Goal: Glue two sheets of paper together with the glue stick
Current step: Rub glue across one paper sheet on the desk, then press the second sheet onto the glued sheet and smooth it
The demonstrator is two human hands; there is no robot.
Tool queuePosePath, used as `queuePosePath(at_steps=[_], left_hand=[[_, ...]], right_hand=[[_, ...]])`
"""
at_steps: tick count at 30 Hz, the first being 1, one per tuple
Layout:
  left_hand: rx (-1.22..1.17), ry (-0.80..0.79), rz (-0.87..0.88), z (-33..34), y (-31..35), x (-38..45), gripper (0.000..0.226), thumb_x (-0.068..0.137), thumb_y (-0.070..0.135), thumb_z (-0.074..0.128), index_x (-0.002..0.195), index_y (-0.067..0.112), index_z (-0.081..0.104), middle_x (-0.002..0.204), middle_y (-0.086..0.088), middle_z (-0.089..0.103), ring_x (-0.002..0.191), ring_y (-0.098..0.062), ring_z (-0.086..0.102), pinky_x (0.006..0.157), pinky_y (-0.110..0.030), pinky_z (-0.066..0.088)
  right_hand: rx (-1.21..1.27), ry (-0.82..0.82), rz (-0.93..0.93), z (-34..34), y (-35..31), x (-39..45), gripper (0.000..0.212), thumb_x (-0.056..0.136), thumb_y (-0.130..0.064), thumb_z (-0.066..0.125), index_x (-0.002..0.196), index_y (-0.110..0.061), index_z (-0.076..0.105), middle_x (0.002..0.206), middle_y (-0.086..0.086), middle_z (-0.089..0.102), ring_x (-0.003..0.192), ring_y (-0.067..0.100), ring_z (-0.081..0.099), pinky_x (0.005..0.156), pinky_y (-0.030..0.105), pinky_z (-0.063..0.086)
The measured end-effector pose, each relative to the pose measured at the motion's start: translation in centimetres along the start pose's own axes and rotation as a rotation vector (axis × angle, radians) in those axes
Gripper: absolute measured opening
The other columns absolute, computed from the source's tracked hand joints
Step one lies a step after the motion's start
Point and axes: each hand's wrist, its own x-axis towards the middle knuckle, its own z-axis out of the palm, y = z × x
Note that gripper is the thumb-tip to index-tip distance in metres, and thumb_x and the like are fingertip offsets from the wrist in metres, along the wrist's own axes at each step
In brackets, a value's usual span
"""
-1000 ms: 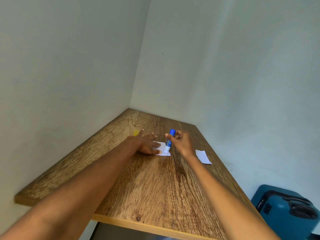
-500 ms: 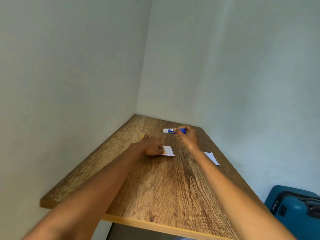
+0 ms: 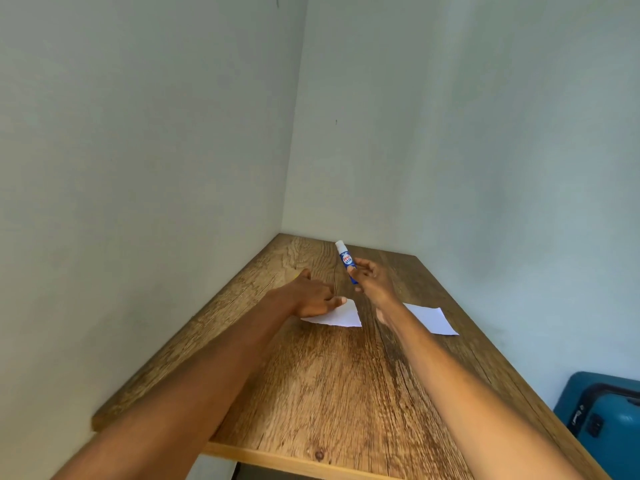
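Observation:
A small white sheet of paper (image 3: 341,317) lies on the wooden table (image 3: 332,393). My left hand (image 3: 311,296) rests flat on its left part, fingers spread. My right hand (image 3: 372,280) is raised above the table and grips a blue and white glue stick (image 3: 345,259) by its lower end, its white tip pointing up and away. A second white sheet (image 3: 431,320) lies to the right, partly hidden by my right forearm.
The table sits in a corner with plain walls on the left, back and right. A blue suitcase (image 3: 602,420) stands on the floor at the lower right, beside the table's right edge. Something yellow barely shows behind my left hand.
My right hand lifted the glue stick off the left sheet and turned it, so the tip went from down on the paper to sideways to pointing up. My left hand stayed on the sheet.

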Motion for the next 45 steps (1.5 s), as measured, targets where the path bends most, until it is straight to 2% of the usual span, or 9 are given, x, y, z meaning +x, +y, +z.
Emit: queuePosePath(at_steps=[4,7,9,11,14,20,30,34,45], left_hand=[[-0.152,0.045,-0.066,0.1,-0.4,0.4,0.049,0.1,0.039,0.024,0.103,0.006,0.062,0.105,-0.009,0.066,0.106,-0.022,0.056,0.111,-0.044,0.01],[-0.259,0.156,-0.13,0.0,-0.4,1.1,0.03,0.097,0.025,0.037,0.108,0.012,0.061,0.111,-0.006,0.064,0.111,-0.024,0.054,0.106,-0.044,0.026],[-0.497,0.246,-0.163,-0.1,-0.3,2.0,0.024,0.096,0.019,0.039,0.102,0.011,0.061,0.1,-0.009,0.059,0.099,-0.026,0.055,0.081,-0.031,0.04],[-0.78,0.326,-0.243,-0.5,0.0,3.0,0.021,0.098,0.021,0.036,0.09,0.012,0.054,0.092,-0.01,0.052,0.085,-0.022,0.049,0.063,-0.025,0.033],[-1.09,0.423,-0.379,-0.8,0.0,4.6,0.026,0.099,0.021,0.03,0.085,0.016,0.051,0.092,-0.01,0.052,0.086,-0.021,0.047,0.072,-0.031,0.035],[-1.277,0.559,-0.379,0.2,-0.3,6.1,0.045,0.101,0.03,0.027,0.113,0.004,0.061,0.102,-0.011,0.064,0.091,-0.02,0.059,0.075,-0.025,0.046],[-1.349,0.567,-0.465,2.2,-1.0,7.8,0.053,0.1,0.041,0.022,0.119,0.006,0.057,0.118,-0.016,0.063,0.098,-0.022,0.061,0.068,-0.019,0.046],[-1.329,0.517,-0.497,2.4,-1.1,7.7,0.054,0.099,0.042,0.021,0.125,0.007,0.053,0.124,-0.017,0.059,0.112,-0.027,0.057,0.086,-0.031,0.042],[-1.1,0.584,-0.525,1.7,-0.3,6.7,0.049,0.101,0.036,0.022,0.129,0.004,0.047,0.131,-0.019,0.051,0.116,-0.029,0.052,0.083,-0.026,0.035]], right_hand=[[-0.008,-0.011,0.058,0.0,-0.1,0.3,0.036,0.094,-0.009,0.05,0.129,-0.007,0.05,0.111,0.01,0.06,0.091,0.013,0.057,0.084,0.029,0.05],[-0.059,-0.053,0.097,0.4,-0.3,0.7,0.039,0.095,-0.008,0.047,0.134,-0.006,0.044,0.121,0.013,0.057,0.109,0.021,0.053,0.1,0.037,0.041],[-0.055,-0.073,0.096,0.8,-0.5,1.1,0.038,0.094,-0.008,0.049,0.132,-0.005,0.044,0.127,0.014,0.055,0.111,0.02,0.051,0.097,0.032,0.041],[-0.036,-0.071,0.068,1.1,-0.5,1.7,0.033,0.092,-0.007,0.052,0.125,-0.004,0.049,0.125,0.015,0.056,0.106,0.018,0.053,0.088,0.025,0.044],[-0.028,-0.073,0.039,1.3,-0.3,2.5,0.028,0.089,-0.007,0.058,0.116,-0.005,0.053,0.118,0.016,0.06,0.1,0.018,0.057,0.085,0.026,0.044],[-0.046,-0.15,-0.01,1.0,0.9,3.9,0.029,0.085,-0.005,0.063,0.112,-0.015,0.059,0.107,0.004,0.065,0.091,0.009,0.062,0.076,0.016,0.046],[-0.264,-0.169,-0.026,1.4,2.3,5.0,0.027,0.084,-0.012,0.064,0.112,-0.01,0.062,0.111,0.01,0.068,0.104,0.023,0.063,0.1,0.044,0.046],[-0.375,-0.176,-0.016,1.5,2.5,5.2,0.039,0.084,-0.01,0.065,0.122,-0.008,0.056,0.122,0.013,0.063,0.112,0.025,0.058,0.102,0.046,0.044],[-0.391,-0.204,0.042,1.3,1.6,5.0,0.051,0.081,-0.011,0.068,0.129,-0.007,0.05,0.129,0.01,0.057,0.12,0.025,0.053,0.103,0.038,0.041]])
